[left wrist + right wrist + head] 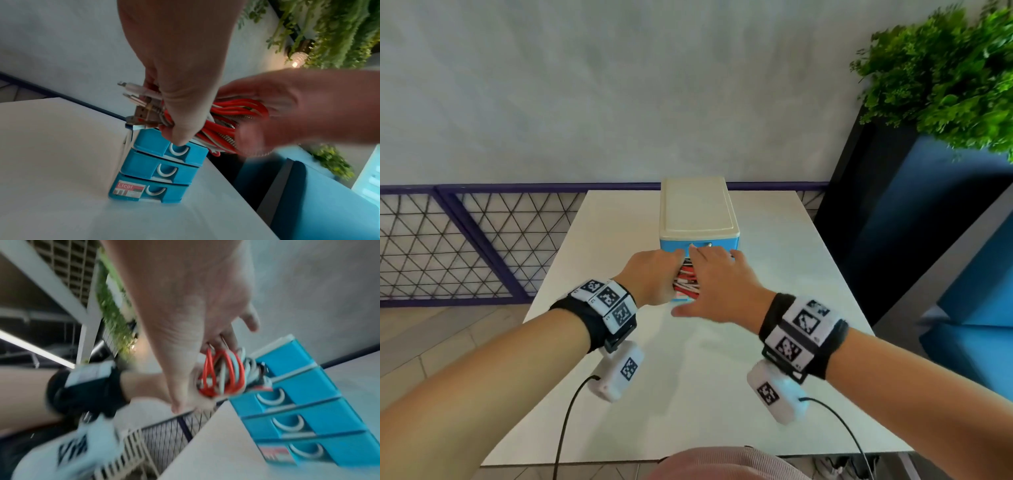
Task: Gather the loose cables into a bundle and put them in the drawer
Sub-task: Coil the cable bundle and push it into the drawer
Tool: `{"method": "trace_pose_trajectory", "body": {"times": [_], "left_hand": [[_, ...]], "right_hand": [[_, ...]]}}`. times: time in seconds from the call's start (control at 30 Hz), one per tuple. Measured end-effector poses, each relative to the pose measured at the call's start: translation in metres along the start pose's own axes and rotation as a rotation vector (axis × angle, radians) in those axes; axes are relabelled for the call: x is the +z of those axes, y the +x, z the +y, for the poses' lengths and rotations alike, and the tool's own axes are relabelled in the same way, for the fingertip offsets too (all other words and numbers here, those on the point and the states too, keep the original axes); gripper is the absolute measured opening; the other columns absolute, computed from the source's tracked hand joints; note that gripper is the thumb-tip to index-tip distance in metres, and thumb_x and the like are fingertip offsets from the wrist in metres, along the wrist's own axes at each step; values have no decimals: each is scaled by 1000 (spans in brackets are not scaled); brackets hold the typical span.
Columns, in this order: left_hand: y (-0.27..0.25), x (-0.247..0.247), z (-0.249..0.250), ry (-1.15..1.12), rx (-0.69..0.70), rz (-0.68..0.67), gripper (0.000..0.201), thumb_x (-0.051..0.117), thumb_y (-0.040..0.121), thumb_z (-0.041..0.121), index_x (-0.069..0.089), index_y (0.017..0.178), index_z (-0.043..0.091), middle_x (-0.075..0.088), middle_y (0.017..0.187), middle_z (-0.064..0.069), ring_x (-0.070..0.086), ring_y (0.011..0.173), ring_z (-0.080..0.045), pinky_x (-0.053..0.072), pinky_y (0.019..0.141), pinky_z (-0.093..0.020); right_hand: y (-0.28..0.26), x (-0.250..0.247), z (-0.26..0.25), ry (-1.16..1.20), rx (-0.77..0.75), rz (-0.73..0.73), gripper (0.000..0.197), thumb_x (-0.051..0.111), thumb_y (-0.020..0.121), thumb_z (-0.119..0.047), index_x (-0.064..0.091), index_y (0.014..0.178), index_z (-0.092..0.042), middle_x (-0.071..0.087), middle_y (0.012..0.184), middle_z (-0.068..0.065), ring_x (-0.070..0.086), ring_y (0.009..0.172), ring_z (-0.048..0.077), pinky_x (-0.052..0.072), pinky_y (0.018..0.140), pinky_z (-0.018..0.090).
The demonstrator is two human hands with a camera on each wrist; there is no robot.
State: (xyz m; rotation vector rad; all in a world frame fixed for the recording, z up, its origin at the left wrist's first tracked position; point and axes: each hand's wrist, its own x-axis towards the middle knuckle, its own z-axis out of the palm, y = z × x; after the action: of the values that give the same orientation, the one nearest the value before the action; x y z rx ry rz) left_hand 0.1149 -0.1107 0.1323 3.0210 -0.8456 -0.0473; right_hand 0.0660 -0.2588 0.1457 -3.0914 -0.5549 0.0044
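Note:
A small drawer unit (698,212) with a cream top and three blue drawers stands at the far middle of the white table (688,394). All three drawers look closed, including the top drawer (152,142). My left hand (657,274) grips a bundle of red and white cables (686,281) just in front of the top drawer, plugs sticking out to the left (139,113). My right hand (715,281) lies over the looped end of the bundle (222,378), fingers stretched toward the top drawer's handle (700,245). The right wrist view is blurred.
A dark blue planter box (928,222) with green plants (945,75) stands to the right of the table. A purple mesh railing (465,240) runs behind and to the left. Wrist camera cords (571,411) hang over the near table edge.

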Motion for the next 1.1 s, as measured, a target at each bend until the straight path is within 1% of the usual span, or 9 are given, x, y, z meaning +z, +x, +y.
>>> {"method": "trace_pose_trajectory", "body": {"times": [0.1,0.23,0.3,0.37,0.53,0.63,0.77,0.9,1.1], "left_hand": [[0,-6,-2,-108,-65,-118,39,58,77,30,48,114,22,66,93,-2,62,76,-26,47,59,-33],[-7,-9,-1,-426,-52,-270,36,64,69,15,56,104,19,67,85,-5,67,64,-24,56,53,-34],[-10,-6,0,-503,-61,-286,33,66,67,14,58,99,19,69,86,-7,68,69,-25,57,60,-37],[-12,-3,1,-566,-53,-290,31,66,66,13,59,95,20,70,86,-8,68,67,-24,58,62,-39],[-11,-1,2,-612,-48,-341,26,64,65,12,57,88,23,71,80,-9,70,65,-27,57,57,-42],[-6,-2,-1,-581,-45,-352,30,70,69,22,54,94,25,70,87,-3,70,76,-23,57,71,-41],[5,-15,-14,-691,-29,-143,43,69,79,47,53,112,26,57,108,9,60,93,-7,47,77,-22],[21,-20,-36,-547,-12,204,25,57,91,33,57,110,16,49,106,2,51,89,-9,41,79,-24],[40,-10,-44,-467,-6,88,34,32,102,18,57,121,6,55,122,-8,52,114,-20,39,96,-28]], "right_hand": [[-7,24,-3,-277,18,81,122,60,67,-77,10,151,-3,27,154,14,18,146,33,13,114,61],[1,39,12,-262,-28,231,96,80,61,-51,41,137,-7,55,133,14,43,133,35,31,106,65],[3,39,16,-106,-91,262,71,80,65,-31,52,126,-8,65,111,12,62,109,35,46,92,56],[5,34,17,60,-84,194,51,72,75,-25,55,121,-11,66,101,8,67,87,32,48,70,39],[11,29,23,129,-115,70,37,64,81,-28,52,114,-17,65,106,1,64,89,26,41,66,30],[16,29,28,126,-107,21,34,63,81,-26,54,112,-18,66,105,1,64,89,25,44,66,31],[26,27,41,110,-22,-7,34,58,85,-28,53,117,-19,66,106,4,64,92,29,46,69,34],[33,17,54,127,19,20,47,55,86,-25,46,133,-23,66,111,6,64,93,31,50,72,36],[47,19,57,147,55,-52,39,54,84,-20,50,123,-19,67,105,8,63,85,30,44,64,31]]}}
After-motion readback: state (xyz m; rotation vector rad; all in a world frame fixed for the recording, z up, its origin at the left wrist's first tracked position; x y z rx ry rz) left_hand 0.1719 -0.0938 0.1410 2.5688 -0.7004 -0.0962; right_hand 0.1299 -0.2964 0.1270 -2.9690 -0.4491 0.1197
